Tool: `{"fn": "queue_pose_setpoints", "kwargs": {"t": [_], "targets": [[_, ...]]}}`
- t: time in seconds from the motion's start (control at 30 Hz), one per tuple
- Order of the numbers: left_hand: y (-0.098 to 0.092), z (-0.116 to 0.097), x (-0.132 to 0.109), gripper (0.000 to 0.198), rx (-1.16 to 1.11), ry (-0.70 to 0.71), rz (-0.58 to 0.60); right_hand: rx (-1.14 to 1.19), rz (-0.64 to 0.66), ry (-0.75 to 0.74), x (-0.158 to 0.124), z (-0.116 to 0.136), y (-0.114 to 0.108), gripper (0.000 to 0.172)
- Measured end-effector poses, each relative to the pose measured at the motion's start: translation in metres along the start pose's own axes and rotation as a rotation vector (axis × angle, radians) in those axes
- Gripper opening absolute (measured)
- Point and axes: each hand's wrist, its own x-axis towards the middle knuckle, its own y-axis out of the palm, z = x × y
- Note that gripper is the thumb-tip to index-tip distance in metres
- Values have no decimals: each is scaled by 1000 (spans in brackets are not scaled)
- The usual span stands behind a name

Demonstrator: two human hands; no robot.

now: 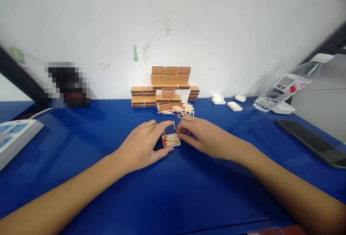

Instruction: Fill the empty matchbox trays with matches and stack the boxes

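A small white matchbox tray (171, 141) with several red-tipped matches in it lies on the blue table (173, 191). My left hand (144, 143) cups the tray's left side, thumb and forefinger closed around it. My right hand (200, 134) touches the tray's right end, its fingers pinched together beside a single match (174, 125) that stands up between the two hands. A loose heap of matches (181, 110) lies just behind, in front of stacked brown matchboxes (165, 87).
A white power strip (13, 136) sits at the left edge. A tilted plastic water bottle (286, 89) and a dark phone (310, 142) are at the right. Small white box parts (225, 102) lie near the wall.
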Motion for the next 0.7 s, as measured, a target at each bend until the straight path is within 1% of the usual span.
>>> {"fn": "queue_pose_setpoints", "kwargs": {"t": [0.07, 0.13, 0.2, 0.27, 0.33, 0.43, 0.5, 0.6, 0.7], "targets": [[0, 1, 0, 62, -3, 6, 2, -24, -61, -20, 3, -7, 6, 15], [1, 1, 1, 61, -12, 8, 11, -50, -108, -40, 8, -19, 12, 23], [1, 1, 1, 60, -18, 8, 17, -86, -102, -64, 15, -29, 16, 27], [0, 1, 2, 61, -19, 8, 16, -129, -69, -58, 21, -35, 18, 19], [0, 1, 1, 62, -15, 6, 14, -157, -36, -19, 24, -36, 16, 9], [0, 1, 0, 63, -4, 3, 15, -137, 11, 36, 20, -31, 9, 11], [1, 1, -1, 64, 5, 1, 13, -66, 2, 45, 14, -23, 5, 14], [2, 2, -1, 64, 10, 3, 7, 36, -40, 18, 7, -5, 4, 16], [2, 2, 0, 61, 6, 5, -4, 43, -47, -38, 6, 8, 8, 14]]}}
